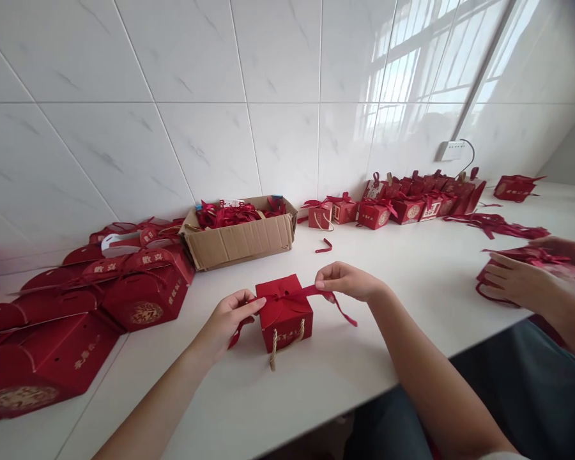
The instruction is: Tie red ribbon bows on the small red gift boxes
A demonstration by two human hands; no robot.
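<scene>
A small red gift box (pixel 283 316) stands on the white tabletop in front of me, with a gold rope handle (pixel 273 351) hanging down its near side. A red ribbon (pixel 307 292) crosses over its lid, knotted at the middle. My left hand (pixel 234 317) pinches one end of the ribbon at the box's left edge. To the right of the box, my right hand (pixel 347 282) holds the other end between thumb and fingers, its tail dangling toward the table. The ribbon looks drawn out between both hands.
Large red boxes (pixel 144 294) line the left side. A cardboard box (pixel 242 243) of ribbons stands at the wall, near a ribbon scrap (pixel 324 246). Finished-looking small boxes (pixel 376 213) and loose ribbons (pixel 501 225) lie at back right. A co-worker's hands (pixel 517 278) hold another box at right.
</scene>
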